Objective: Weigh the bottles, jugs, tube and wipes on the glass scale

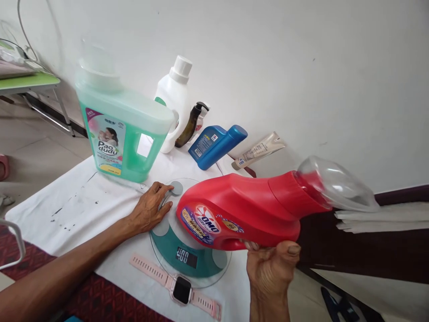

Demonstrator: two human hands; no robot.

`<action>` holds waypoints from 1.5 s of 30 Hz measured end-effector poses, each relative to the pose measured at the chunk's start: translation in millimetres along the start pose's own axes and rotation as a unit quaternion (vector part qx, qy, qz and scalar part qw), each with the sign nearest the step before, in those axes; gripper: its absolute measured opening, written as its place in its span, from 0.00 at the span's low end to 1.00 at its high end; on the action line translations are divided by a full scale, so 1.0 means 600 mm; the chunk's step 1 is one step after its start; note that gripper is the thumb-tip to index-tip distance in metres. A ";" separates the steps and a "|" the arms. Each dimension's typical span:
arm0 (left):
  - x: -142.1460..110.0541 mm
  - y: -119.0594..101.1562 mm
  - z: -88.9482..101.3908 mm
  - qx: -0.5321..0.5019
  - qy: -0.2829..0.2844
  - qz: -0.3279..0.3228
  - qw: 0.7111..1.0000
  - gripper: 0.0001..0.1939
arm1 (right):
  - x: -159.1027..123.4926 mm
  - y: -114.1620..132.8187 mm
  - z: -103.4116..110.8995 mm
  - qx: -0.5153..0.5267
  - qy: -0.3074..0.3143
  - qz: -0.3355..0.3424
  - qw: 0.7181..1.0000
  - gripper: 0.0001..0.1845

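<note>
My right hand (273, 268) grips the handle of a red OMO detergent bottle (241, 210), tilted nearly on its side with its clear cap (338, 183) toward the right. The bottle hangs over a round glass scale (159, 250), hiding part of it. The scale's display is lit, but its digits are hard to read. My left hand (150, 208) rests at the scale's left edge, index finger and thumb apart, fingertips touching the glass near a grey pad. A pink smartwatch (182, 290) lies flat along the scale's near edge.
A large green Pao dudu bottle (130, 116) stands at the left. Behind it are a white jug (174, 87), a dark pump bottle (189, 127), a blue bottle (214, 145) and a beige tube (259, 150). White cloth (77, 201) covers the table against the wall.
</note>
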State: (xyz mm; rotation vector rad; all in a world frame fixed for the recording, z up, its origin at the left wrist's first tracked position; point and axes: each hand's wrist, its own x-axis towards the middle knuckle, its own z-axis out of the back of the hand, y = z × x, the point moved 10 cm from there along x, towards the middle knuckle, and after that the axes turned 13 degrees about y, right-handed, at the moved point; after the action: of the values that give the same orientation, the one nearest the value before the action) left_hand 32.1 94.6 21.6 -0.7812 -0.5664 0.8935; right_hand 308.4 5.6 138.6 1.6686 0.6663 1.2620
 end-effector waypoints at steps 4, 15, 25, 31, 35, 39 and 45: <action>0.002 0.000 0.001 0.006 0.009 0.004 1.000 0.23 | -0.012 -0.025 0.027 -0.005 -0.024 -0.035 0.999 0.36; 0.005 -0.001 0.003 0.028 0.017 0.022 0.999 0.22 | -0.090 -0.095 0.147 -0.148 -0.180 -0.095 0.968 0.41; 0.007 -0.005 0.007 0.045 0.029 0.037 0.998 0.23 | -0.091 -0.090 0.115 -0.127 -0.168 -0.106 0.972 0.34; 0.007 -0.002 0.005 0.048 0.028 0.031 0.998 0.23 | -0.094 -0.102 0.119 -0.114 -0.158 -0.118 0.974 0.31; 0.006 -0.004 0.006 0.054 0.027 0.026 0.998 0.23 | -0.094 -0.110 0.111 -0.124 -0.126 -0.123 0.977 0.25; 0.005 -0.005 0.005 0.049 0.034 0.033 0.998 0.24 | -0.094 -0.112 0.109 -0.140 -0.111 -0.125 0.976 0.24; 0.006 -0.005 0.006 0.055 0.032 0.026 0.998 0.24 | -0.098 -0.118 0.111 -0.161 -0.102 -0.141 0.972 0.25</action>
State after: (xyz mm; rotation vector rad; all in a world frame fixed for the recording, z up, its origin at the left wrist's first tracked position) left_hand 32.9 97.7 26.3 -0.7245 -0.4388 0.9367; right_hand 358.6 -34.9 44.9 1.3579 0.5213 0.9255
